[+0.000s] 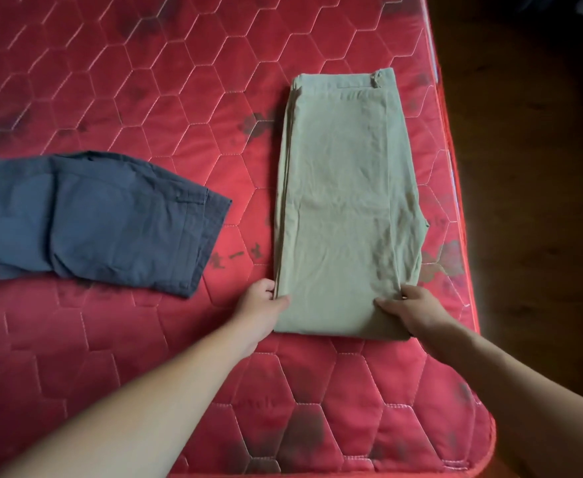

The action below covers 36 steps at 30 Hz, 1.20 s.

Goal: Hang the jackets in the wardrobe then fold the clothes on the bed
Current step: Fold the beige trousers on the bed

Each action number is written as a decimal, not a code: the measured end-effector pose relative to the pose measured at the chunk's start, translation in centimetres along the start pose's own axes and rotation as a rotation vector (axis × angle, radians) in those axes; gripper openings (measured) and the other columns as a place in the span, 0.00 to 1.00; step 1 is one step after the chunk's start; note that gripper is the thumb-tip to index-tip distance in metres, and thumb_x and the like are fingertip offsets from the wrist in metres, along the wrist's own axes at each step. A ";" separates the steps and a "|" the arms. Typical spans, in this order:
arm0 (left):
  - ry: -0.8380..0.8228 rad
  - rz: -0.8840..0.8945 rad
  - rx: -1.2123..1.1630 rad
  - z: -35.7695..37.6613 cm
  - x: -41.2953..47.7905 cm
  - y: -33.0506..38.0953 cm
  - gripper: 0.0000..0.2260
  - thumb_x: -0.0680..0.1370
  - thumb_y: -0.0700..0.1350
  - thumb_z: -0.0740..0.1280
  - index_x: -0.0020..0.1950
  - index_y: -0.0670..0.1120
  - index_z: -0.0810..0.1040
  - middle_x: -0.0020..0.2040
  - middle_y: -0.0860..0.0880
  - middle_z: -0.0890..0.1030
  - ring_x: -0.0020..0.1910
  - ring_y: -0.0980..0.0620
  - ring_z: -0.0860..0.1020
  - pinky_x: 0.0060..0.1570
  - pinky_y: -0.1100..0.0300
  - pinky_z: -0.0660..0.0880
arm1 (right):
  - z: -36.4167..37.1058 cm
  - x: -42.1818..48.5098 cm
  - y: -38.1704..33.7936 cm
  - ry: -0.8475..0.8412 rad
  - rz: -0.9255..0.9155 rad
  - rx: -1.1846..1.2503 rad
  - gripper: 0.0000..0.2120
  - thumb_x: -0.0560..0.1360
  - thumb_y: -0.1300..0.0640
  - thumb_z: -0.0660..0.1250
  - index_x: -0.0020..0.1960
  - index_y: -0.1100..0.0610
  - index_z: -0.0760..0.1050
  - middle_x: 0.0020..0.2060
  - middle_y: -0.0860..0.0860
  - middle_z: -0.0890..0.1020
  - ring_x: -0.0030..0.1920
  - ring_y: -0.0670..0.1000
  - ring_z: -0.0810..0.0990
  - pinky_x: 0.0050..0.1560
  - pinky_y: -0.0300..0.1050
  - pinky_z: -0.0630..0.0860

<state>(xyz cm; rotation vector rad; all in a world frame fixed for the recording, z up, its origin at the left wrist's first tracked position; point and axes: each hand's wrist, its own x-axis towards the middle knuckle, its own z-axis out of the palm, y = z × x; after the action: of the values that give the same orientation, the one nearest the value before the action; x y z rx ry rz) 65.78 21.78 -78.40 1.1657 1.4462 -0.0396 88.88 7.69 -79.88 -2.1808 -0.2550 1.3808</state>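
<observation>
Though near khakis [345, 201], blue trousers [104, 219] apart.

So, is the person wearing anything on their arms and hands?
No. The left forearm and right forearm are bare to the picture's edge, with no sleeve showing. The left hand and right hand have no gloves, and I see no watch, bracelet or ring.

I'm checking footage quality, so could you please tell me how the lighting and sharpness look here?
Head view: dim, soft light; the floor at right is nearly black; the mattress edge bows from wide-angle distortion; the beige trousers, left hand and right hand are reasonably sharp.
</observation>
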 end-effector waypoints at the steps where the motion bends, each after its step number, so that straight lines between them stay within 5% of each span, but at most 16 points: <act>1: -0.001 0.010 -0.001 -0.1 0.0 -0.2 0.07 0.78 0.39 0.68 0.55 0.41 0.79 0.52 0.40 0.85 0.55 0.39 0.82 0.58 0.43 0.76 | 0.2 -0.1 0.1 0.018 -0.028 0.020 0.10 0.73 0.58 0.75 0.46 0.63 0.78 0.45 0.60 0.83 0.42 0.54 0.79 0.42 0.53 0.77; 4: -0.039 0.030 -0.001 -0.4 -0.1 -1.4 0.07 0.79 0.40 0.68 0.55 0.39 0.78 0.52 0.39 0.84 0.51 0.42 0.82 0.53 0.47 0.76 | 0.6 -0.7 1.3 -0.014 -0.005 0.043 0.12 0.75 0.58 0.74 0.51 0.65 0.78 0.48 0.60 0.82 0.45 0.54 0.79 0.48 0.55 0.78; 10: -0.084 -0.035 -0.013 -0.6 -2.3 -4.8 0.15 0.79 0.43 0.70 0.64 0.43 0.76 0.60 0.45 0.81 0.60 0.49 0.80 0.63 0.51 0.76 | 1.1 -3.0 4.2 -0.100 0.072 0.087 0.11 0.74 0.60 0.75 0.51 0.65 0.77 0.45 0.58 0.81 0.45 0.55 0.78 0.46 0.53 0.75; 15: -0.130 -0.043 0.079 -1.5 -4.7 -7.1 0.09 0.78 0.38 0.71 0.53 0.49 0.75 0.47 0.48 0.82 0.48 0.49 0.80 0.54 0.48 0.79 | 1.1 -6.1 7.0 -0.120 0.063 0.080 0.07 0.72 0.70 0.72 0.50 0.68 0.78 0.43 0.61 0.82 0.44 0.56 0.80 0.55 0.63 0.79; 21: -0.192 -0.034 0.186 -1.4 -6.2 -9.6 0.08 0.78 0.35 0.69 0.54 0.43 0.74 0.41 0.46 0.77 0.40 0.51 0.75 0.43 0.56 0.74 | 1.6 -8.0 8.8 -0.148 0.081 -0.052 0.06 0.71 0.69 0.72 0.45 0.64 0.78 0.37 0.54 0.80 0.34 0.46 0.79 0.33 0.40 0.76; 26: -0.318 -0.139 0.267 -1.7 -8.0 -10.6 0.07 0.77 0.34 0.67 0.52 0.42 0.73 0.41 0.44 0.73 0.40 0.51 0.72 0.41 0.59 0.78 | 1.4 -9.6 9.7 -0.228 0.216 -0.090 0.07 0.72 0.68 0.73 0.48 0.64 0.78 0.44 0.59 0.83 0.45 0.59 0.83 0.48 0.59 0.82; 30: -0.180 -0.086 0.116 -1.2 -5.4 -6.9 0.08 0.79 0.39 0.68 0.58 0.43 0.75 0.46 0.45 0.79 0.43 0.52 0.77 0.43 0.58 0.77 | 1.4 -7.9 6.4 -0.169 0.144 -0.036 0.09 0.73 0.58 0.76 0.44 0.63 0.80 0.40 0.58 0.86 0.38 0.55 0.84 0.38 0.53 0.79; 33: -0.046 0.026 -0.064 -0.6 -1.1 -1.3 0.16 0.80 0.40 0.68 0.67 0.42 0.73 0.52 0.46 0.79 0.45 0.54 0.77 0.42 0.61 0.73 | 1.6 -3.2 1.2 -0.013 0.006 0.111 0.12 0.76 0.56 0.73 0.48 0.66 0.81 0.42 0.63 0.85 0.42 0.63 0.84 0.44 0.58 0.80; 36: 0.017 0.171 -0.100 -0.1 3.1 4.0 0.23 0.80 0.40 0.69 0.73 0.46 0.67 0.52 0.50 0.77 0.43 0.58 0.77 0.38 0.66 0.73 | 1.3 2.0 -4.5 0.114 -0.136 0.160 0.14 0.76 0.53 0.72 0.47 0.65 0.79 0.37 0.59 0.78 0.38 0.56 0.77 0.39 0.52 0.72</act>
<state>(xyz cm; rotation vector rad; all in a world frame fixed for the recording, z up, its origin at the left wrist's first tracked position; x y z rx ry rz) 69.04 25.70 -78.41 1.2053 1.3435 0.1604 89.22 12.79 -79.45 -2.0616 -0.2375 1.1579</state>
